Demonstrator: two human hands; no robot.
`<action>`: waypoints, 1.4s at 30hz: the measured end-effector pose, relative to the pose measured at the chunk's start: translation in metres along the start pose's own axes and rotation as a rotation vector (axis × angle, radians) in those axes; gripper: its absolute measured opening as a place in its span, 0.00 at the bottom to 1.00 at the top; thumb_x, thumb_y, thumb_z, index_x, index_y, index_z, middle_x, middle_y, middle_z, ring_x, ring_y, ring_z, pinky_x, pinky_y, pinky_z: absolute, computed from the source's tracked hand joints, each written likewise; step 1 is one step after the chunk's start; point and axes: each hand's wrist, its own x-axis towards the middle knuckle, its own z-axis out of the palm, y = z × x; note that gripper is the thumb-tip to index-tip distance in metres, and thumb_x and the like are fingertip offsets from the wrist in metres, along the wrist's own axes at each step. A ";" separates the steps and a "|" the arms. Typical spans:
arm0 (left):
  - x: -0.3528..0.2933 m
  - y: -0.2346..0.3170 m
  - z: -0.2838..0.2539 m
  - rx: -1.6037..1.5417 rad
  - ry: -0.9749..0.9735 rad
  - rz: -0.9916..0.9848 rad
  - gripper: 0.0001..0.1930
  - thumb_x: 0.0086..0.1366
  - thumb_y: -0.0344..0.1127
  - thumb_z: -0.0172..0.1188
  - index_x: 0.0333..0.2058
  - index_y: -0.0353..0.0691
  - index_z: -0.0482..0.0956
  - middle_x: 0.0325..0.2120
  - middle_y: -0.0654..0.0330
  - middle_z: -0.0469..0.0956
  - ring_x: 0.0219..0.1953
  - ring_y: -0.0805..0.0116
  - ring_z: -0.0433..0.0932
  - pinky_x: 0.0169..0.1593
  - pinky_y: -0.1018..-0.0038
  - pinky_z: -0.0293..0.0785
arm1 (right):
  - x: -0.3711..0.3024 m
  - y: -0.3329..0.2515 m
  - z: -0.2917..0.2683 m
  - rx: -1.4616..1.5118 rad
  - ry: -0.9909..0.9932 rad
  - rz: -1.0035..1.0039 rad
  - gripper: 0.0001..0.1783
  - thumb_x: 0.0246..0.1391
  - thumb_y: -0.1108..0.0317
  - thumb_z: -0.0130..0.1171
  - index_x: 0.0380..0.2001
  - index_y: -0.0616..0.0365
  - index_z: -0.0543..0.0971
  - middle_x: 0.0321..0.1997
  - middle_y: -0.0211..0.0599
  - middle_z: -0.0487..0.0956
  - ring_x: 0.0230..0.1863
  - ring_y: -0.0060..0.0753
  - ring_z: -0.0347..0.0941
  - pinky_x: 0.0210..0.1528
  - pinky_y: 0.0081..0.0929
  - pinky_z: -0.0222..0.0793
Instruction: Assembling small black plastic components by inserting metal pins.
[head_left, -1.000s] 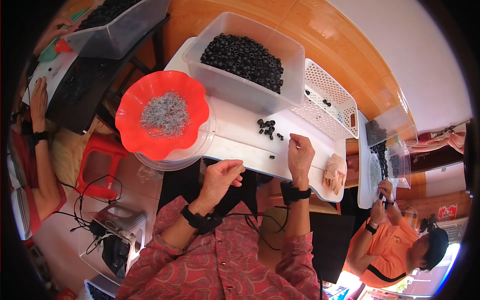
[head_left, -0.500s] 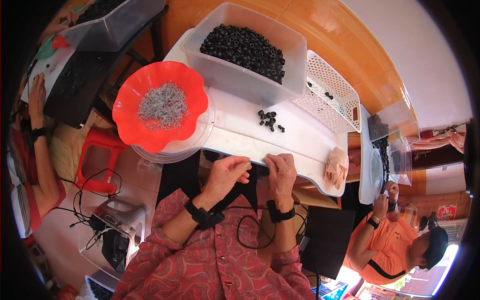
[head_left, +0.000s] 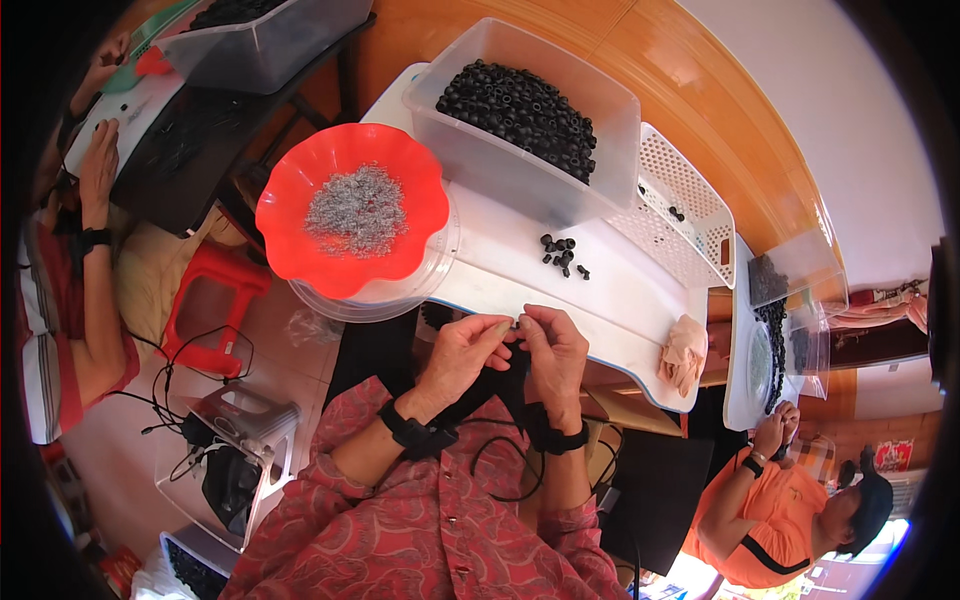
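My left hand [head_left: 462,355] and my right hand [head_left: 556,352] meet just in front of the table's near edge, fingertips almost touching. Both are pinched. A small black piece [head_left: 516,323] shows between the fingertips, on the right hand's side; whatever the left fingers hold is hidden. On the white table [head_left: 500,250] beyond lie several small black hollow caps [head_left: 565,255]. A red wavy-rimmed bowl [head_left: 280,215] with a heap of tiny clear-grey pieces [head_left: 355,212] stands to the left, on a round clear lid. Behind is a clear plastic bin [head_left: 520,190] full of black caps.
A white perforated basket [head_left: 715,245] with a few black caps stands at the right, near a crumpled beige cloth [head_left: 682,355]. A red stool [head_left: 200,320] is on the floor at left. Co-workers sit on both sides, one in an orange shirt [head_left: 765,520].
My hands have come together from slightly apart, and a small black piece now shows between the fingertips. The whole view has shifted, so the table sits further right.
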 end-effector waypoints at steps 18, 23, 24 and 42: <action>0.080 0.012 0.031 0.873 0.129 0.655 0.10 0.60 0.30 0.61 0.40 0.35 0.81 0.30 0.50 0.76 0.29 0.57 0.77 0.34 0.67 0.73 | 0.014 0.004 -0.029 0.402 0.138 0.142 0.11 0.59 0.79 0.53 0.45 0.69 0.74 0.41 0.40 0.77 0.38 0.32 0.81 0.35 0.20 0.77; 0.101 0.020 0.059 1.103 0.175 0.609 0.10 0.59 0.33 0.61 0.39 0.37 0.80 0.32 0.49 0.74 0.32 0.49 0.77 0.37 0.59 0.73 | 0.011 0.010 -0.036 0.445 0.152 0.138 0.13 0.58 0.82 0.53 0.47 0.71 0.73 0.43 0.41 0.75 0.41 0.36 0.80 0.38 0.23 0.78; 0.106 0.020 0.063 1.162 0.176 0.577 0.10 0.59 0.34 0.61 0.38 0.37 0.80 0.34 0.49 0.74 0.33 0.49 0.77 0.37 0.59 0.74 | 0.011 0.010 -0.037 0.439 0.156 0.149 0.13 0.57 0.82 0.53 0.47 0.71 0.73 0.43 0.40 0.75 0.41 0.36 0.81 0.38 0.23 0.78; 0.102 0.013 0.048 0.510 0.135 0.462 0.11 0.59 0.32 0.66 0.37 0.33 0.79 0.30 0.56 0.78 0.29 0.67 0.80 0.33 0.74 0.78 | 0.005 0.017 -0.037 0.497 0.143 0.135 0.15 0.58 0.79 0.56 0.49 0.67 0.74 0.41 0.37 0.78 0.40 0.30 0.79 0.35 0.18 0.75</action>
